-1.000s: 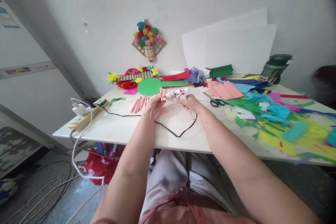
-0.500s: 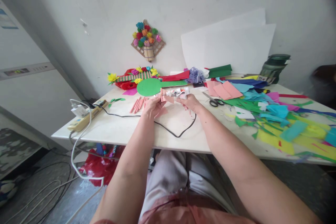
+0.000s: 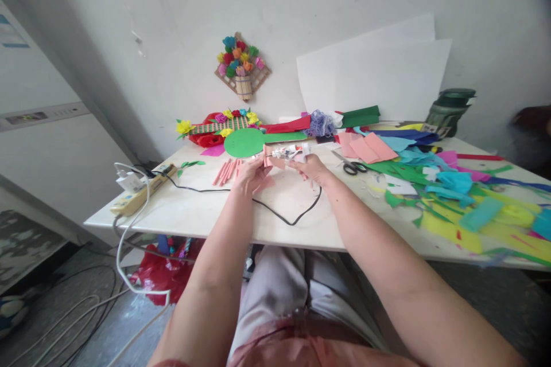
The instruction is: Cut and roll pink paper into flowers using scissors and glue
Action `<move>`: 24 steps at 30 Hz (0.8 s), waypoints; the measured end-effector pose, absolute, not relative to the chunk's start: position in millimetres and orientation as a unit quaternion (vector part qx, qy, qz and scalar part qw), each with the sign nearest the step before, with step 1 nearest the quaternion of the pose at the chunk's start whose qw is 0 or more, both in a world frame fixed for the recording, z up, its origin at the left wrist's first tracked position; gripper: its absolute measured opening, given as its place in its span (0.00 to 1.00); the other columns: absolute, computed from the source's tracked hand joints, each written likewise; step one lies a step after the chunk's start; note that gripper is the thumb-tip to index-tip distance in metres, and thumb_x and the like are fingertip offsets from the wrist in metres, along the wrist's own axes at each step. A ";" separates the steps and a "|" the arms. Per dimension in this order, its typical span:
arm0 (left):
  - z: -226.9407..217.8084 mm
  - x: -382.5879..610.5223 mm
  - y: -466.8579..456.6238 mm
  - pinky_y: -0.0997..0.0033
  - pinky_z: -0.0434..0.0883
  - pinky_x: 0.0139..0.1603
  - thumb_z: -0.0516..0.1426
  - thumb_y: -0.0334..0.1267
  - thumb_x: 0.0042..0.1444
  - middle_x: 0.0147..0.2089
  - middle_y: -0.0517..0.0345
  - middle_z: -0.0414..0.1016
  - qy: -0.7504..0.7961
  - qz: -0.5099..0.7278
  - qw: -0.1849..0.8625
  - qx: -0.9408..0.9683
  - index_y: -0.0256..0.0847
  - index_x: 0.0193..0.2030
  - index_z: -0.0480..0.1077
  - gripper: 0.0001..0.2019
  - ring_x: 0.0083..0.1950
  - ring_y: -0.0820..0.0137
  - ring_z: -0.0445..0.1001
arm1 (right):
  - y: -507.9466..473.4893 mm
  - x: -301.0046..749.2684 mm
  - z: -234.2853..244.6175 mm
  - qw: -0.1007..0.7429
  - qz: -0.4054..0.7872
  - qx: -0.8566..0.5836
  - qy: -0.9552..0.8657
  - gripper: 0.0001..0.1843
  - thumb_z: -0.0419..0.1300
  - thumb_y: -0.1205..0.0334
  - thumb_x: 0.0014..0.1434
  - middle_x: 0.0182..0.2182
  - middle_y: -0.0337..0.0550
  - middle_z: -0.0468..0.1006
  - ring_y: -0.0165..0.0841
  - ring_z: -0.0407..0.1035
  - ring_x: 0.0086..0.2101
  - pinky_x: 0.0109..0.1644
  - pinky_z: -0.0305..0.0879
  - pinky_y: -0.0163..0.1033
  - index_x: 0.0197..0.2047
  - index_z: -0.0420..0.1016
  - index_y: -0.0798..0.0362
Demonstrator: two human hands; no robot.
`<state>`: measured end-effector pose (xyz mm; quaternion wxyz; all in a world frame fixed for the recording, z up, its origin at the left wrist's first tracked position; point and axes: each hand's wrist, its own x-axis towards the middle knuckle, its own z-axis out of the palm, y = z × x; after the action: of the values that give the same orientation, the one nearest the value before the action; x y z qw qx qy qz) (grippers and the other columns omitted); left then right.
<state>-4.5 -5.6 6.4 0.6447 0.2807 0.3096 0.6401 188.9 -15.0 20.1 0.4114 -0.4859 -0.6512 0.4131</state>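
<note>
My left hand [image 3: 253,173] pinches a piece of pink paper [image 3: 275,161] above the table. In my right hand [image 3: 310,168] is a white glue gun [image 3: 289,152], its nozzle pointing left at the paper. Whether the nozzle touches the paper is too small to tell. From the glue gun's side a black cord [image 3: 287,221] loops over the table. Several rolled pink paper sticks [image 3: 226,171] lie just left of my left hand. Under my hands rests a small pink scrap [image 3: 264,184]. A green oval sheet [image 3: 244,142] lies behind my left hand.
Black-handled scissors [image 3: 354,168] and pink paper sheets [image 3: 368,147] lie to the right, beside a heap of coloured paper scraps [image 3: 460,195]. A power strip [image 3: 142,190] sits at the left edge. A green bottle [image 3: 450,112] stands at the back right.
</note>
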 end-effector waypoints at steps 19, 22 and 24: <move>11.1 -10.7 -2.6 0.80 0.73 0.34 0.56 0.25 0.54 0.26 0.60 0.74 0.315 0.679 0.614 0.251 0.35 0.31 0.71 0.05 0.27 0.78 0.74 | 6.9 202.9 12.5 0.366 0.122 -0.667 -0.638 0.23 0.59 0.42 0.49 0.33 0.49 0.79 0.41 0.73 0.38 0.38 0.64 0.39 0.37 0.75 0.53; 12.9 -11.6 -3.7 0.81 0.73 0.34 0.56 0.26 0.54 0.25 0.61 0.73 0.307 0.695 0.600 0.252 0.36 0.31 0.71 0.04 0.26 0.79 0.73 | 2.3 202.7 14.6 0.274 0.058 -0.682 -0.675 0.17 0.55 0.51 0.54 0.38 0.50 0.79 0.41 0.72 0.42 0.41 0.63 0.39 0.42 0.75 0.51; 13.8 -12.0 -4.6 0.81 0.72 0.33 0.56 0.26 0.54 0.25 0.61 0.73 0.299 0.701 0.595 0.255 0.36 0.30 0.71 0.05 0.26 0.79 0.73 | 1.2 202.1 14.7 0.232 0.042 -0.675 -0.699 0.17 0.53 0.58 0.55 0.41 0.50 0.78 0.40 0.72 0.43 0.42 0.63 0.39 0.46 0.73 0.51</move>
<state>-12.0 -4.6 13.8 0.5946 0.2547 0.2992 0.7015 202.1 1.2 14.7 0.2319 -0.6753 -0.6989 0.0416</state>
